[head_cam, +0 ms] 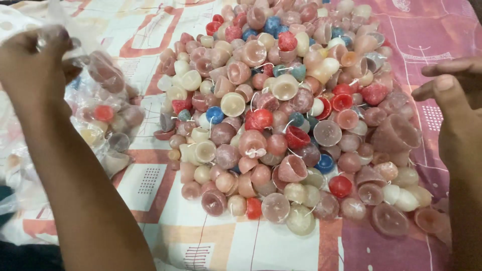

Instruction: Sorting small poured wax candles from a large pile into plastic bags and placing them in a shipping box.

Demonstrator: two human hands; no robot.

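Observation:
A big heap of small wax candles (281,115) in pink, cream, red and blue, many with white wicks, covers the patterned cloth (201,241). My left hand (37,60) is raised at the upper left, its fingers pinched on the top of a clear plastic bag (103,120) that holds more candles. My right hand (454,105) hovers at the right edge beside the heap, fingers spread, holding nothing. It is nearest to a large pink candle (396,133).
The cloth is white and orange on the left and pink on the right. More crumpled clear plastic (15,170) lies at the far left, beside the bag.

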